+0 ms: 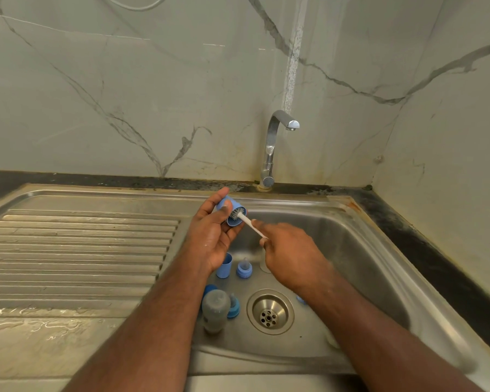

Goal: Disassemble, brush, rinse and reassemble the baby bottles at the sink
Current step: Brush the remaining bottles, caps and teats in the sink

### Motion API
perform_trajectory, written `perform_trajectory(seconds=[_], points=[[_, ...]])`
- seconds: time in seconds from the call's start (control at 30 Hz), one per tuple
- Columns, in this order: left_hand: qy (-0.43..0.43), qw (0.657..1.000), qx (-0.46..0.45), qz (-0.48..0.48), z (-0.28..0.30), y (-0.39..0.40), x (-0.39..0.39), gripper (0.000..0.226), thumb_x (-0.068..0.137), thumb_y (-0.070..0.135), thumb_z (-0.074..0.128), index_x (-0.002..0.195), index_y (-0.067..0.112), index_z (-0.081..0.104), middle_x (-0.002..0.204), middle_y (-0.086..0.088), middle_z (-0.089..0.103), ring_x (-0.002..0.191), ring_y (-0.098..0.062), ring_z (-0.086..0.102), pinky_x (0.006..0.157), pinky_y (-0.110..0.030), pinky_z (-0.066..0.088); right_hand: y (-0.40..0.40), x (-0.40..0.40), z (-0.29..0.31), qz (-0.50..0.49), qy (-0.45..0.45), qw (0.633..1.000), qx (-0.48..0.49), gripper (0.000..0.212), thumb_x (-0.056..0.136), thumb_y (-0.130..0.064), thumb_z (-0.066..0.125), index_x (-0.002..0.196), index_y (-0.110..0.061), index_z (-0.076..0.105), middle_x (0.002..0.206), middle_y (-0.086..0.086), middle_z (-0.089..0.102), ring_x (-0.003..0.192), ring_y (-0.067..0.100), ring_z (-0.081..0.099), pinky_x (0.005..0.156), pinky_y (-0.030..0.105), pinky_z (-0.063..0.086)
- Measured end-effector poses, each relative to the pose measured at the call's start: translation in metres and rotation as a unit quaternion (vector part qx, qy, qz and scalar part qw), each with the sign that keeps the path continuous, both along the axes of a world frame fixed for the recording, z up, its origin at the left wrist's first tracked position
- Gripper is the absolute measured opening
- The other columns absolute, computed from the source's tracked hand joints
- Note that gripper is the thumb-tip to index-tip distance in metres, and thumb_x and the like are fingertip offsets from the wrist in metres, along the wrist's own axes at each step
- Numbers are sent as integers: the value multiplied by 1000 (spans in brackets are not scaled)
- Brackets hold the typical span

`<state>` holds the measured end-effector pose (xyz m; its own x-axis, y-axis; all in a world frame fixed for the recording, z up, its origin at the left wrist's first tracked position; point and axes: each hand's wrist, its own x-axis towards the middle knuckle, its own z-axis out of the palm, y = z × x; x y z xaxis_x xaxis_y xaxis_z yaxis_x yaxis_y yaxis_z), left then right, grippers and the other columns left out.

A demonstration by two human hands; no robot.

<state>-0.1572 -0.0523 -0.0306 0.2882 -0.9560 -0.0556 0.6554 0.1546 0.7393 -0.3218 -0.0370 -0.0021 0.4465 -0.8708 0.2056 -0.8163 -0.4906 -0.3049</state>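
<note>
1. Starting at the grip: my left hand (210, 236) is curled round a blue cap (229, 208), thumb across its side and fingers behind. The cap's open mouth points down and to the right, straight at my other hand.

2. My right hand (292, 254) has its fingers closed on the tail of a thin white brush (248, 223). The bristle head sits inside the cap's mouth, so the two are touching there.

3. The bit that matters, I reckon: the brush handle runs on a diagonal from the cap down-right into the right grip, pretty much in line with the cap's own axis. So the scrub looks like a twist or an in-and-out along that line, with the left hand just steadying.

4. All this is held up over the far-left corner of the sink (379, 250), just below the tap (275, 148), which has no water running that I can see.

5. Further out, on the sink floor near its left wall: another blue cap (224, 266) upright, a blue teat ring (244, 268) beside it, and closer to the near edge a cloudy bottle (215, 309) lying next to the drain (270, 311).

6. My guess is we're mid-brushing, with the rinse and reassembly not yet started.
</note>
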Motion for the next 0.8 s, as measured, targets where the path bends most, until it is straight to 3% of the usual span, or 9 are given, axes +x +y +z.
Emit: perform_trajectory(seconds=[0.1,0.2,0.3,0.37,0.43,0.5,0.6,0.7,0.8], points=[[-6,1000,-5,0,2,2,0,36,94,7,63,129,17,66,134,-18,61,118,-42,65,91,-45,60,2,7,-6,-10,24,1000,7,59,102,-19,48,155,-37,29,115,1,57,90,14,50,75,28,41],[5,1000,-7,9,3,4,5,39,94,6,62,130,21,66,134,-16,58,120,-42,64,91,-44,60,1,-2,4,22,-47,997,57,49,101,-24,53,146,-41,45,123,-7,66,80,5,57,70,17,44],[54,998,-10,34,4,3,13,44,97,1,59,135,23,61,129,-17,58,116,-39,66,80,-42,64,1,-25,14,22,-77,993,89,41,99,-29,59,136,-46,54,86,-20,63,60,0,53,51,10,37],[68,997,-2,46,3,1,17,41,99,5,59,138,15,56,131,-21,60,113,-37,67,79,-40,64,-3,-40,20,2,-125,988,89,37,98,-31,62,132,-46,58,70,-13,58,58,2,51,51,13,41],[70,997,8,25,3,2,17,35,101,9,58,135,6,54,135,-24,60,116,-38,66,84,-41,63,-11,-49,23,-23,-218,973,76,36,97,-28,62,129,-45,60,73,-1,64,58,8,53,52,23,49],[77,997,13,-8,4,4,17,27,102,10,56,129,6,57,132,-23,61,117,-40,66,90,-43,60,-10,-48,23,-12,-278,956,90,36,98,-26,62,128,-46,60,80,8,66,57,8,53,50,23,48],[85,996,0,-38,5,6,18,32,102,11,56,134,7,59,127,-20,66,109,-34,70,85,-42,62,-1,-37,17,29,-228,967,109,38,99,-28,60,130,-49,56,82,3,67,59,8,53,52,23,49],[77,996,-1,-51,5,6,18,40,98,12,61,137,4,58,124,-20,69,99,-31,74,78,-39,63,-4,-33,14,-2,-150,986,74,40,102,-31,55,138,-46,51,73,-11,58,61,4,51,50,13,43],[70,996,14,-62,6,8,14,37,96,14,65,130,0,59,125,-25,67,101,-38,73,83,-42,63,-7,-35,15,-38,-165,984,56,41,103,-30,54,143,-40,51,71,-14,52,59,3,48,48,8,37]])
